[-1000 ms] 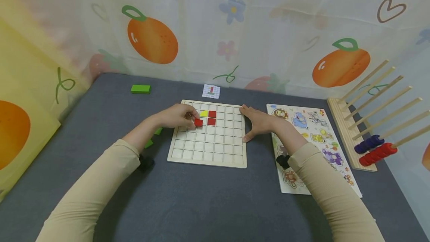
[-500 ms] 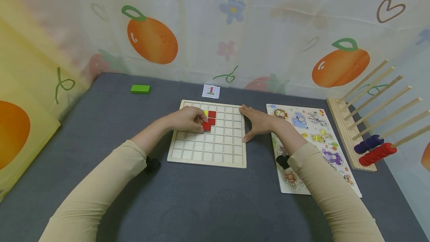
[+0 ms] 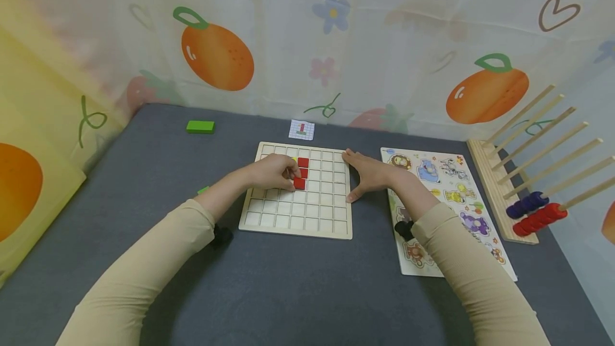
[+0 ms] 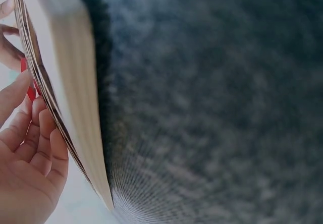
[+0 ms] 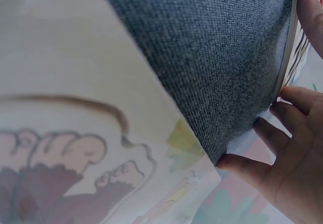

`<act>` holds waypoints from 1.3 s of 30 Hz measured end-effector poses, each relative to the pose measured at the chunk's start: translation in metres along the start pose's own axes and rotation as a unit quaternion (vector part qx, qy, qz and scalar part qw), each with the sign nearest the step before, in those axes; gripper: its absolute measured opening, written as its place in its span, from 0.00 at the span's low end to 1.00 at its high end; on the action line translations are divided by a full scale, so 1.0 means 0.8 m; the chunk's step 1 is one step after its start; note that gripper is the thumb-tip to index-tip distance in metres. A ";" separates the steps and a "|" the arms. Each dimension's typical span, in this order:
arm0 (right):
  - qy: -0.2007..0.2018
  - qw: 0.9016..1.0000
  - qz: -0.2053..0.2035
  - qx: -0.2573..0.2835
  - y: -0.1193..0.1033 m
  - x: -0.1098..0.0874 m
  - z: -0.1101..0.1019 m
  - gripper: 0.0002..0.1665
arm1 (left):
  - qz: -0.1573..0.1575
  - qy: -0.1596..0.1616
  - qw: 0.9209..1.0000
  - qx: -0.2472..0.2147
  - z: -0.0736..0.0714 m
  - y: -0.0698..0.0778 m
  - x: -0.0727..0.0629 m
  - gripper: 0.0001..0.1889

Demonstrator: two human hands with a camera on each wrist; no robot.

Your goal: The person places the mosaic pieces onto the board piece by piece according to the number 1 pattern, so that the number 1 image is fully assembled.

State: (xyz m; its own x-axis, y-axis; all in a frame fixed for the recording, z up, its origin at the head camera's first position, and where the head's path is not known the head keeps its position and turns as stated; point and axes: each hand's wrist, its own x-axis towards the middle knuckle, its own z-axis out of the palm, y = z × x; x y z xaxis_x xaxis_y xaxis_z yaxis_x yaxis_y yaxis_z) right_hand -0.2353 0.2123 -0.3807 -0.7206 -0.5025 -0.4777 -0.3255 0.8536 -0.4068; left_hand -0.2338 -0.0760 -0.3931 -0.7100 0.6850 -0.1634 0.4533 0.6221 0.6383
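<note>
A wooden grid board (image 3: 288,223) lies on the dark table. My left hand (image 3: 271,171) is over its upper left part and pinches a red square tile (image 3: 299,183) between thumb and fingers. That tile sits just below two other red tiles (image 3: 303,162) in one column. Only a sliver of a yellow tile (image 3: 294,159) shows behind the fingers. In the left wrist view the left hand (image 4: 33,158) has its fingers curled near the red piece. My right hand (image 3: 369,176) touches the board's right edge with thumb and fingers spread; the right wrist view shows this hand (image 5: 298,148) too.
A small pattern card (image 3: 301,130) lies behind the board, a green block (image 3: 200,127) at back left. Part of a green piece (image 3: 204,189) shows beside the left forearm. An animal puzzle board (image 3: 432,186) lies under the right forearm, a peg stand with rings (image 3: 485,164) beyond.
My left hand has moved right over the board with the red tile, bringing it below the other two red tiles. The right hand has stayed at the board's edge.
</note>
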 end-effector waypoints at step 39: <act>0.001 1.000 0.002 -0.006 0.002 0.003 0.001 0.71 | 0.001 0.033 0.999 0.012 -0.011 -0.002 -0.001 0.10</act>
State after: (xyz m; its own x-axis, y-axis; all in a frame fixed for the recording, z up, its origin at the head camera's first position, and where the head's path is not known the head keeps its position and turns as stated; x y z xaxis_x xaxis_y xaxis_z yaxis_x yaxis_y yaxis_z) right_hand -0.2372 0.2124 -0.3833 -0.7226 -0.4993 -0.4781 -0.3298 0.8568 -0.3963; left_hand -0.2386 -0.0805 -0.3874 -0.7424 0.6604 -0.1127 0.4668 0.6306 0.6200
